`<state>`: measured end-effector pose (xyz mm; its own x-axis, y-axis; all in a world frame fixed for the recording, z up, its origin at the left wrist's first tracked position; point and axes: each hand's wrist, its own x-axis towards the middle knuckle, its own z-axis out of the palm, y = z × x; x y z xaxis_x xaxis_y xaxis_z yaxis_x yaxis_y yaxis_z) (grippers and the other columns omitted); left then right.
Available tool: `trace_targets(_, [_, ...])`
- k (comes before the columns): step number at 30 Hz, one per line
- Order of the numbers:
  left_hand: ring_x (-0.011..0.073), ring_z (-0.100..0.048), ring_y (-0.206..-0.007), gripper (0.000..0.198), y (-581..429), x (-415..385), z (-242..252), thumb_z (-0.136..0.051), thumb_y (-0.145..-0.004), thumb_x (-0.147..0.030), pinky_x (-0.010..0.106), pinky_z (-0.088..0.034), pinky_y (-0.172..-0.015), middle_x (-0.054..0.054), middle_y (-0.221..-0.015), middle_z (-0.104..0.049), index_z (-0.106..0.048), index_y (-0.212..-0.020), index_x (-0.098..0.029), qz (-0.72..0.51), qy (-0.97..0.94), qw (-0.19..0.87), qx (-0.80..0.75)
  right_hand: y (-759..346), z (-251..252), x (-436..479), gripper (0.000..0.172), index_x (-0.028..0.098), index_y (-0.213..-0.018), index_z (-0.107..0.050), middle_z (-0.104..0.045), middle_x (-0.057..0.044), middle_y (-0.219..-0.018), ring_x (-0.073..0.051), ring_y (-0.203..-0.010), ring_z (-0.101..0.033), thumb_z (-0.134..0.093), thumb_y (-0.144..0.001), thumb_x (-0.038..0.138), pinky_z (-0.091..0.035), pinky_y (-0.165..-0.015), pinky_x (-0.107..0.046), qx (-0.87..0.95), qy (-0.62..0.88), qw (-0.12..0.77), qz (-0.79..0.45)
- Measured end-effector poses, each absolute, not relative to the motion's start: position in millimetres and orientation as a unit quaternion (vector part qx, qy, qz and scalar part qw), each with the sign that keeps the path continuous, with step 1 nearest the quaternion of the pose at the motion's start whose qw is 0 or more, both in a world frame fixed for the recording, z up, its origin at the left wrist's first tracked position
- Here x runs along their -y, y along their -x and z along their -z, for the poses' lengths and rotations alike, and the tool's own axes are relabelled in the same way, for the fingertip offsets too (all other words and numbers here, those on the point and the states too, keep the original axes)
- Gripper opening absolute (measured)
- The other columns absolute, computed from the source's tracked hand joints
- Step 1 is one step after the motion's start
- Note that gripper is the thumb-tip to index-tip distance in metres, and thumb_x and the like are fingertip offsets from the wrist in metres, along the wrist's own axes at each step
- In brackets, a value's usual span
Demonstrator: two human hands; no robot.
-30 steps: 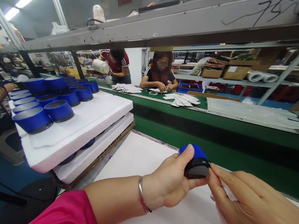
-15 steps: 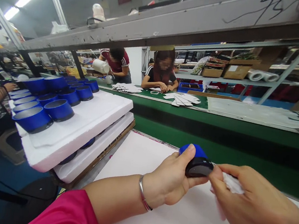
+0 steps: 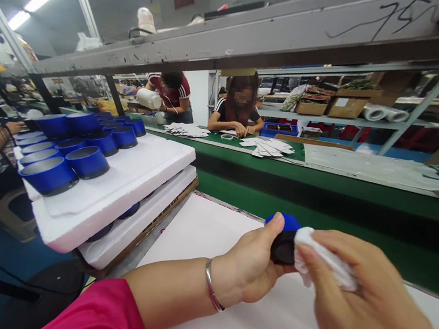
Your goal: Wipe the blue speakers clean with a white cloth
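My left hand is wrapped round a blue and black cup-shaped housing, thumb on the blue side, with the black end turned toward my right. In my right hand a white cloth is pinched between thumb and fingers. The cloth presses against the black end and covers part of it. Below both hands lies a white sheet on the work surface. To the left, many similar blue housings stand in rows on a white foam tray.
A second foam tray sits under the first. Beyond runs a green bench with fanned white cards, where a person sits. Another person stands behind. A grey shelf beam crosses overhead.
My right hand has turned, and the cloth now covers the housing's black edge, where bare fingertips were before. My left hand has tilted the housing slightly.
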<state>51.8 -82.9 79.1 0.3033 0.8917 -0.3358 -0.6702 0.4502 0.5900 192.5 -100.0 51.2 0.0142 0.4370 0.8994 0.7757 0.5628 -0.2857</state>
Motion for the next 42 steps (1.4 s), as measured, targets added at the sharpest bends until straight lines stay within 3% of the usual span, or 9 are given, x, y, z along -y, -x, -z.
trace_targets(6, [0.0194,-0.063,-0.089,0.057,-53,84,-76,-0.099,-0.069,-0.062,0.034,-0.05,-0.086,0.006,-0.089,-0.071,-0.073,-0.083,-0.013,-0.491,-0.185,0.795,-0.304,-175,-50,96,0.013,0.029,-0.11,-0.073,-0.077,-0.002,-0.104,-0.02,-0.085,-0.073,-0.072,-0.104,0.018,-0.054,-0.07,-0.036,0.711,0.379,0.565,0.179])
trace_targets(10, [0.0223,-0.065,-0.096,0.055,-53,84,-73,-0.094,-0.077,-0.062,0.037,-0.052,-0.091,0.008,-0.096,-0.073,-0.076,-0.092,-0.013,-0.499,-0.19,0.791,-0.299,-182,-49,94,0.006,0.029,-0.107,-0.075,-0.078,-0.002,-0.105,-0.02,-0.088,-0.074,-0.069,-0.107,0.027,-0.054,-0.07,-0.034,0.699,0.415,0.564,0.144])
trace_targets(15, [0.0202,-0.068,-0.094,0.045,-47,83,-77,-0.083,-0.092,-0.056,0.036,-0.056,-0.092,0.009,-0.097,-0.075,-0.076,-0.092,-0.012,-0.533,-0.196,0.768,-0.296,-183,-51,92,0.029,0.029,-0.092,-0.079,-0.08,-0.001,-0.096,-0.021,-0.085,-0.077,-0.066,-0.105,0.051,-0.06,-0.072,-0.032,0.63,0.486,0.606,0.032])
trace_targets(22, [0.0213,-0.073,-0.093,0.047,-33,67,-87,-0.062,-0.108,-0.05,0.044,-0.058,-0.105,0.013,-0.099,-0.076,-0.078,-0.095,-0.008,-0.526,-0.177,0.766,-0.325,-202,-52,70,0.043,0.029,-0.073,-0.082,-0.079,-0.002,-0.078,-0.022,-0.06,-0.072,-0.07,-0.087,0.068,-0.054,-0.049,-0.03,0.651,0.501,0.566,-0.071])
trace_targets(26, [0.0236,-0.076,-0.092,0.072,-32,64,-82,-0.04,-0.112,-0.062,0.036,-0.057,-0.093,0.021,-0.109,-0.077,-0.079,-0.101,-0.002,-0.464,-0.2,0.804,-0.314,-223,-68,70,0.049,0.025,-0.073,-0.085,-0.077,-0.007,-0.07,-0.025,-0.049,-0.067,-0.081,-0.069,0.074,-0.048,-0.038,-0.031,0.556,0.591,0.552,-0.192])
trace_targets(28, [0.0215,-0.075,-0.087,0.074,-33,64,-78,-0.043,-0.11,-0.066,0.03,-0.054,-0.082,0.022,-0.11,-0.076,-0.079,-0.105,-0.001,-0.448,-0.208,0.819,-0.291,-228,-78,74,0.048,0.025,-0.075,-0.086,-0.077,-0.008,-0.071,-0.025,-0.047,-0.066,-0.085,-0.064,0.071,-0.047,-0.037,-0.03,0.505,0.616,0.558,-0.233])
trace_targets(32, [0.0205,-0.073,-0.085,0.064,-36,65,-75,-0.058,-0.105,-0.066,0.032,-0.057,-0.087,0.017,-0.105,-0.077,-0.078,-0.103,-0.006,-0.45,-0.183,0.83,-0.275,-222,-83,89,0.05,0.025,-0.088,-0.088,-0.08,-0.008,-0.078,-0.025,-0.052,-0.069,-0.086,-0.066,0.07,-0.049,-0.039,-0.029,0.481,0.606,0.593,-0.224])
trace_targets(36, [0.0204,-0.075,-0.09,0.056,-39,69,-84,-0.05,-0.111,-0.056,0.036,-0.061,-0.095,0.013,-0.104,-0.079,-0.077,-0.098,-0.009,-0.472,-0.147,0.821,-0.288,-208,-76,101,0.053,0.026,-0.097,-0.088,-0.082,-0.007,-0.091,-0.025,-0.065,-0.072,-0.083,-0.071,0.072,-0.056,-0.051,-0.031,0.477,0.634,0.592,-0.144])
trace_targets(42, [0.0198,-0.074,-0.081,0.067,-38,69,-86,-0.041,-0.111,-0.063,0.029,-0.06,-0.078,0.013,-0.097,-0.078,-0.078,-0.101,-0.009,-0.434,-0.16,0.842,-0.275,-209,-69,101,0.058,0.027,-0.103,-0.087,-0.083,-0.007,-0.094,-0.028,-0.076,-0.076,-0.082,-0.076,0.078,-0.054,-0.055,-0.033,0.462,0.645,0.593,-0.139])
